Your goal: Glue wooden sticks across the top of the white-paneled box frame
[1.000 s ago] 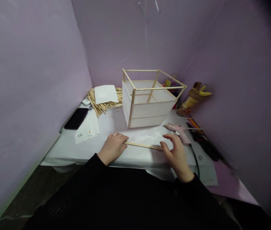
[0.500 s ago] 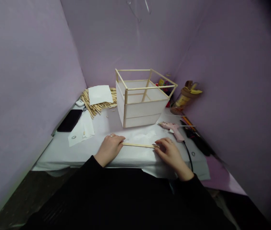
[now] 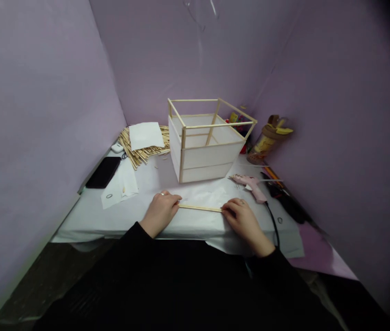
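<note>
Two thin wooden sticks (image 3: 200, 208) lie side by side, level, near the front of the table. My left hand (image 3: 161, 210) is closed on their left ends, with a ring on one finger. At the right ends, my right hand (image 3: 244, 221) pinches them between thumb and fingers, hiding the tips. Behind the sticks stands a box-shaped frame (image 3: 183, 154) of wooden sticks; white sheets cover its lower sides and its top part is bare. To the right of it lies a pink glue gun (image 3: 255, 188) with a black cord.
At the back left is a heap of wooden sticks (image 3: 136, 157) under a white paper sheet (image 3: 146, 136). A dark phone (image 3: 103, 173) lies by the left edge. A jar with tools (image 3: 263, 143) stands at the right wall. White cloth (image 3: 112, 225) covers the table; walls rise close on both sides.
My right hand has closed its fingers over the right ends of the sticks, which showed between thumb and fingers before. My left hand keeps its hold. The view has shifted slightly.
</note>
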Demonstrator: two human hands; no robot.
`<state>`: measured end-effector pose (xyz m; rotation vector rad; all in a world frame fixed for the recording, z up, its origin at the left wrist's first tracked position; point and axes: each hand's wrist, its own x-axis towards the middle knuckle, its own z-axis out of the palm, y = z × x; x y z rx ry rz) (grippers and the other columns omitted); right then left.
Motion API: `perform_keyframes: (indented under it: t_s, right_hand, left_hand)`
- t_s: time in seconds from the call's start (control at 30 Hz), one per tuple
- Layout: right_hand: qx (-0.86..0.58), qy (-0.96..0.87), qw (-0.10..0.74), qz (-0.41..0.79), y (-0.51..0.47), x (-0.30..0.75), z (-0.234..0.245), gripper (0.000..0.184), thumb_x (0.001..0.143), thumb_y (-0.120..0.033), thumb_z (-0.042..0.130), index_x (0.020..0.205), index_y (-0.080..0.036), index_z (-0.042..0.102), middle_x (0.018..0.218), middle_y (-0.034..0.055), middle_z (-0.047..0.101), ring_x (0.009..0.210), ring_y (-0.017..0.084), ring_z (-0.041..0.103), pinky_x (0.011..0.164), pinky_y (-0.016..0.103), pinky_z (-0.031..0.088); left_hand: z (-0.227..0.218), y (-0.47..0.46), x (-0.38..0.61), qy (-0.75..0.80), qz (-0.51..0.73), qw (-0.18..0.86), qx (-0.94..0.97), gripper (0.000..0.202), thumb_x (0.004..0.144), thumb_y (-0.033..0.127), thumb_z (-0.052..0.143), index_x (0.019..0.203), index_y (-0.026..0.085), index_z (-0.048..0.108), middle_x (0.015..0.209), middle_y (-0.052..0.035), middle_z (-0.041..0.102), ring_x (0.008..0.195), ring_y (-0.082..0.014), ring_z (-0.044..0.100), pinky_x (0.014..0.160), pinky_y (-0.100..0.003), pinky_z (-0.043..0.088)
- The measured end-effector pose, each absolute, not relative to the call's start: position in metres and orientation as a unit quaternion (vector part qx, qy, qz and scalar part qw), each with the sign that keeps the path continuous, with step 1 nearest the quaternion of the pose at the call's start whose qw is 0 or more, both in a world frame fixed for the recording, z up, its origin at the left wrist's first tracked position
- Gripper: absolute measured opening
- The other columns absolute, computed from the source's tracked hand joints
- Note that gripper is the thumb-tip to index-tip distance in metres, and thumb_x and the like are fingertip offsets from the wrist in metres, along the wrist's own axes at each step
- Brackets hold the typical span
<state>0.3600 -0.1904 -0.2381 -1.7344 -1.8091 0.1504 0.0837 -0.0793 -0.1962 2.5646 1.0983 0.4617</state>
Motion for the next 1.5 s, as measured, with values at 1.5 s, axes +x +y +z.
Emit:
perform_keyframes:
  t_s: [1.5]
  right_hand:
    - [-0.664,-0.654,0.354,0.080,-0.195,0.357,-0.239,0.011,0.088,-0.024,0.058,0.084,-0.022,0.068,0.088,0.0080,0.067,0.090,0.026,0.059,0.082,0.041,0.046]
  left_hand:
    - [-0.181,-0.085,0.103,0.332,0.018,0.071,0.941,0.046,0.099,0.021,0.042,0.143,0.009,0.046,0.128,-0.0192,0.068,0.128,-0.0302,0.058,0.100,-0.045,0.043]
